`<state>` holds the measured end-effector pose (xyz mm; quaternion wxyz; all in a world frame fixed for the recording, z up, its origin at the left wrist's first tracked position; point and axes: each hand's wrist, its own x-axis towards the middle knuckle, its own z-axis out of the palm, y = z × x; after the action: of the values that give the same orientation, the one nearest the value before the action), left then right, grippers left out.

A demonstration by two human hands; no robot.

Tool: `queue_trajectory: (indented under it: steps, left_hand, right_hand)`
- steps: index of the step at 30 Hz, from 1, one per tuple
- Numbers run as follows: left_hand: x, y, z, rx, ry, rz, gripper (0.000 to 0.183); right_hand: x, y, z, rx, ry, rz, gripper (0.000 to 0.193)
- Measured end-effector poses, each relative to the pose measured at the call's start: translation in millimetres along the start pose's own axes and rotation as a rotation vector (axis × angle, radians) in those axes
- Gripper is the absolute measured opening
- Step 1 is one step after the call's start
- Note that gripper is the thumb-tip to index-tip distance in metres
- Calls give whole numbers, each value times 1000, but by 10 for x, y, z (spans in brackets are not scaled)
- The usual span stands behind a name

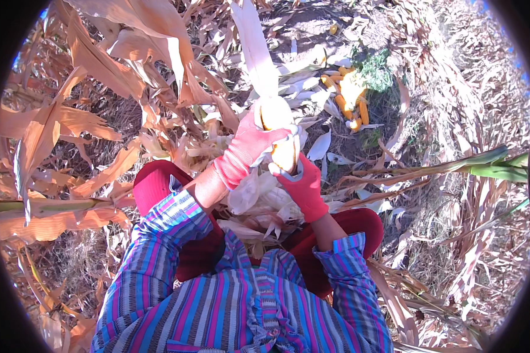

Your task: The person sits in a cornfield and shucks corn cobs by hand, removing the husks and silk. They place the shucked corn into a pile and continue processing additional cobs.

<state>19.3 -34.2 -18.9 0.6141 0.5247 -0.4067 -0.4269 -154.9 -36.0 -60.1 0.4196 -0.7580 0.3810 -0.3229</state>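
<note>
Both my hands wear red-pink gloves and are closed on one ear of corn (285, 155), held up in front of my knees. My left hand (245, 143) wraps round its upper part, thumb across it. Below, my right hand (304, 183) grips the lower end. Yellow kernels show between pale husk, and a long pale husk leaf (254, 53) sticks out from the far end. Strong sunlight washes out part of the ear and hides its detail.
A small pile of husked yellow ears (341, 106) lies on the ground ahead to the right. Stripped husks (262, 206) are heaped between my knees. Dry corn stalks and leaves (103, 56) crowd the left. A cut stalk with green leaves (489, 165) reaches in from the right.
</note>
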Motion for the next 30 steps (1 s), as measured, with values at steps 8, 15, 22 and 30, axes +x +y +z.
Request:
queue_trajectory:
  steps: [8, 15, 22, 30]
  left_hand:
    - [97, 109, -230, -540, 158, -221, 36]
    - [165, -95, -279, -277, 130, -119, 39]
    - [42, 96, -59, -562, 52, -333, 28]
    - [21, 110, -217, -193, 21, -257, 27]
  right_hand:
    - [41, 21, 126, -291, 60, -191, 73]
    - [-115, 71, 193, -230, 82, -149, 68]
    - [-192, -178, 283, -3, -52, 127, 56]
    - [-113, -138, 126, -65, -299, -7, 62]
